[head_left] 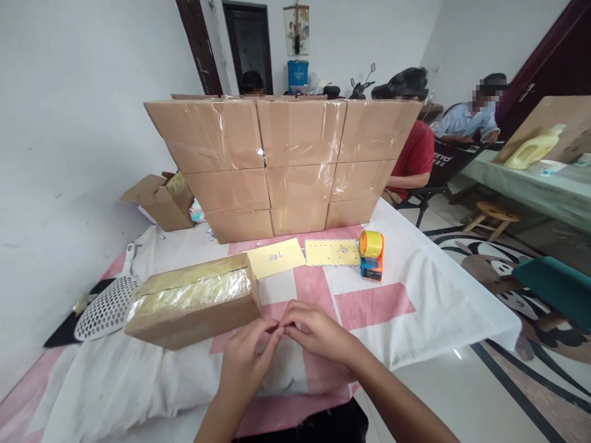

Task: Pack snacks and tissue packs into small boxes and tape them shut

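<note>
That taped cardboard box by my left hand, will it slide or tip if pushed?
The cardboard box looks low and wide, so probably slides, not tips. The soft tablecloth may bunch beneath it. Its glossy tape seems slippery.

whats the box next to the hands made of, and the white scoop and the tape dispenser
Box: brown cardboard, matte sides. Its top shines and crinkles, which looks like clear tape stuck over it.
Scoop: white, evenly dotted with small holes, probably moulded plastic.
Tape dispenser: smooth orange and blue body, likely hard plastic.
</note>
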A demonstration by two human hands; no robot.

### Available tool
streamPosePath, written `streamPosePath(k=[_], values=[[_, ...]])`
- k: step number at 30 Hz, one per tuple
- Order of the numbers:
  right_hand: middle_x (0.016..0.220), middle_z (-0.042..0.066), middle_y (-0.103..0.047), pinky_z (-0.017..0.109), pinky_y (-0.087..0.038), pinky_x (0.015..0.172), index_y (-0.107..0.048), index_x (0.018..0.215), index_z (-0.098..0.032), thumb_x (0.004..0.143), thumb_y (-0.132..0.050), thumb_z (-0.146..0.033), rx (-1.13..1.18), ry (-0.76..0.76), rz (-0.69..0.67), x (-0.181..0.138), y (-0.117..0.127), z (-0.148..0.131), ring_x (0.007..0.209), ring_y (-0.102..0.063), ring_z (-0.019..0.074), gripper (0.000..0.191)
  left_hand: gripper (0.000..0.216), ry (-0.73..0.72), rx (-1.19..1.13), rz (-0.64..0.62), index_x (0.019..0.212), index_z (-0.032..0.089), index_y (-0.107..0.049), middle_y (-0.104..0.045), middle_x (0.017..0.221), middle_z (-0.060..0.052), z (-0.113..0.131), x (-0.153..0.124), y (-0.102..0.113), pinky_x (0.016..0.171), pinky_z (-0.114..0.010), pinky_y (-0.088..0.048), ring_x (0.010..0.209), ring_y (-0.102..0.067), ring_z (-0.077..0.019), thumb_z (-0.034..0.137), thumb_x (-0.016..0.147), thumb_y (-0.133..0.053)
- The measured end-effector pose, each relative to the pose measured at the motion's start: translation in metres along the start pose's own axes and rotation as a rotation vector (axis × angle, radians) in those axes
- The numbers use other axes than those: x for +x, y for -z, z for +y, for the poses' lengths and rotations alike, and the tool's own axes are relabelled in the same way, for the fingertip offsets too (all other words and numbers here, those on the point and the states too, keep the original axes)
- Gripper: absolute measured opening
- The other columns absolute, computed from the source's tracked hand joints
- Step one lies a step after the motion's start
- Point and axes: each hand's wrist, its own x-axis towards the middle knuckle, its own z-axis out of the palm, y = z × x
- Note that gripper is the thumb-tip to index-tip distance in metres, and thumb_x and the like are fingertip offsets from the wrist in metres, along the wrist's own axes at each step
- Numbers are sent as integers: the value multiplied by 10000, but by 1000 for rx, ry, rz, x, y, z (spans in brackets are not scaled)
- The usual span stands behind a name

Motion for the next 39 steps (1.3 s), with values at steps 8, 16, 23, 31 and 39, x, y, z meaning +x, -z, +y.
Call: streamPosePath(k=[8,16,23,31,39], values=[[905,13,-657,274,-477,750,-689,910,-241,939,-595,-147,11,-79,70,-7,-9,-5,838,-626,158,136,206,258,-155,-197,868,248,-692,-733,738,20,-2,-5,4,562,-240,-489,592,-641,-152,401,958,-587],[903,6,-670,276,-467,729,-681,939,-251,908,-592,-125,19,-77,103,-7,-16,-5,808,-610,158,158,281,370,-362,-238,795,232,-667,-691,685,0,-6,-6,-2,567,-242,-507,612,-664,-171,450,945,-574],[812,-14,-635,260,-417,644,-698,865,-240,857,-669,-179,86,-144,158,-2,-28,6,712,-551,140,68,291,249,-155,-80,748,235,-649,-632,613,25,-7,-12,-3,521,-226,-464,526,-583,-142,441,935,-566],[859,13,-607,269,-410,712,-644,866,-212,969,-569,-235,-57,25,151,36,0,19,790,-557,154,129,179,260,318,255,851,236,-683,-701,690,11,-24,-1,60,585,-252,-477,567,-628,-149,378,912,-591],[942,23,-566,285,-426,782,-602,931,-213,1007,-500,-237,-48,32,-56,89,15,55,844,-551,163,129,694,583,396,240,1344,90,-616,-663,1305,-221,-127,35,139,916,-523,-561,1137,-659,-391,593,868,-667]])
